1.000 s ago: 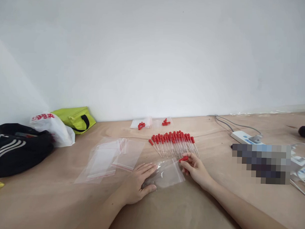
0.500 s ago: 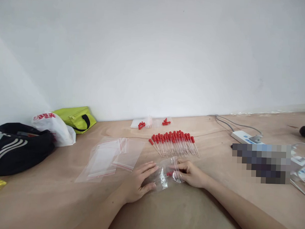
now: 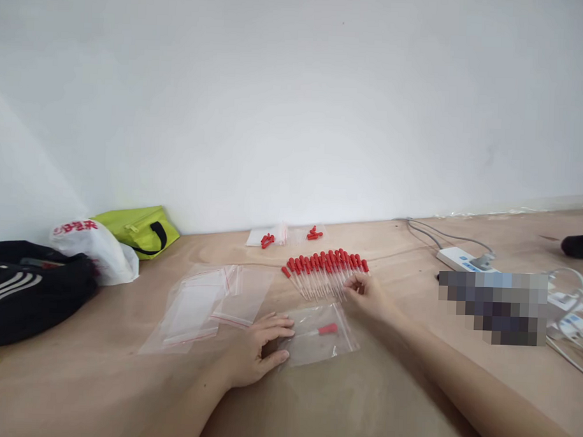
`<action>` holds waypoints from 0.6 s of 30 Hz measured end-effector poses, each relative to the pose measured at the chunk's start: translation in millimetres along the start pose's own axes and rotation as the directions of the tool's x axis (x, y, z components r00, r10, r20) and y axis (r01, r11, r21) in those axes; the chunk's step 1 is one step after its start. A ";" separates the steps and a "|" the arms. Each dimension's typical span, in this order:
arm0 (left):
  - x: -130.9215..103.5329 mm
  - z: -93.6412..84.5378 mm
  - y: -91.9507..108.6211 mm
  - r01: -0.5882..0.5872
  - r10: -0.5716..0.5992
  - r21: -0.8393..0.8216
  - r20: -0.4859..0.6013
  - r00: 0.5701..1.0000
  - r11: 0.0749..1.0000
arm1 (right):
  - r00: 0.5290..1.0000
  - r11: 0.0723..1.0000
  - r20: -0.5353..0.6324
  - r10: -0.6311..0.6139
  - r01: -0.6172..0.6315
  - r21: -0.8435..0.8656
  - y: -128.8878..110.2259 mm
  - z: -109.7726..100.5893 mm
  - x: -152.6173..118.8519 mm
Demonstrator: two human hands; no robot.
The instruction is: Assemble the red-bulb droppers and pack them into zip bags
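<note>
My left hand (image 3: 266, 349) lies on the left edge of a clear zip bag (image 3: 310, 354), with thumb and fingers apart. Inside that bag is one dropper (image 3: 328, 329) with a red bulb and a thin clear stem. Beyond the bag, a row of red-bulbed droppers (image 3: 328, 263) lies side by side, stems pointing towards me. My right hand (image 3: 368, 296) is at the stem ends on the row's right side, thumb and fingers curled together. What is between those fingertips, if anything, is too small to make out.
Flat zip bags (image 3: 197, 307) overlap left of centre. Near the wall lie bags with red-bulbed droppers (image 3: 268, 240). At far left sit a black bag (image 3: 40, 299), a white plastic bag (image 3: 111, 253) and a lime-green bag (image 3: 142, 229). A power strip (image 3: 462, 259) with cables stands at right, beside a pixelated area.
My right hand has let go of the zip bag and moved up to the dropper row. The bag now lies flat, and my left hand stays at its left edge.
</note>
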State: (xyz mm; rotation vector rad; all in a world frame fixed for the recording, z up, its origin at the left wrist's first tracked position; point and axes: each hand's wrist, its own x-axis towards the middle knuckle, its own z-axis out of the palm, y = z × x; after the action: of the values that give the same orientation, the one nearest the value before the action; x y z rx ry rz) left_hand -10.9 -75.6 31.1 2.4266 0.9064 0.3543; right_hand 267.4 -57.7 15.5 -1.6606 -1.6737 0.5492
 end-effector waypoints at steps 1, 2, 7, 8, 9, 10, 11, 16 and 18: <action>0.2 -0.2 0.2 -0.002 0.002 0.002 0.001 1.000 1.000 | 0.999 0.998 -0.033 0.018 -0.020 -0.057 -3.6 -0.4 8.8; 0.2 -0.3 0.3 -0.004 0.004 0.004 0.003 1.000 1.000 | 0.998 0.995 -0.056 0.036 -0.041 -0.096 -7.8 1.1 17.5; -0.6 -0.7 0.7 -0.002 0.002 0.005 0.016 1.000 1.000 | 0.979 0.955 -0.118 0.165 -0.189 -0.227 -28.9 26.9 50.3; -0.8 -0.7 0.7 0.000 0.000 0.004 0.018 1.000 1.000 | 0.974 0.945 -0.122 0.192 -0.217 -0.246 -32.0 31.8 54.1; -1.0 -0.7 0.7 0.002 -0.002 0.002 0.019 1.000 1.000 | 0.969 0.935 -0.125 0.215 -0.241 -0.262 -34.3 35.7 57.3; -1.1 -0.6 0.6 0.002 -0.002 -0.003 0.019 1.000 1.000 | 0.964 0.926 -0.128 0.234 -0.261 -0.273 -36.1 38.4 59.8; -1.2 -0.4 0.4 0.001 0.000 -0.009 0.016 1.000 1.000 | 0.960 0.919 -0.131 0.248 -0.275 -0.281 -37.4 40.2 61.8; -1.6 1.2 -2.0 -0.018 0.018 -0.025 -0.004 1.000 1.000 | 0.958 0.921 -0.123 0.258 -0.282 -0.268 -41.5 40.2 67.4; -1.7 1.5 -2.5 -0.022 0.022 -0.021 -0.006 1.000 1.000 | 0.967 0.938 -0.112 0.231 -0.252 -0.239 -43.2 35.9 67.2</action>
State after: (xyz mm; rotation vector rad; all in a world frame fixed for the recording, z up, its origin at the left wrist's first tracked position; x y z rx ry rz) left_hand -12.9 -75.7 28.3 2.4191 0.8749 0.3771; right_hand 216.7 10.9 35.5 -2.0631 -1.5395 0.3883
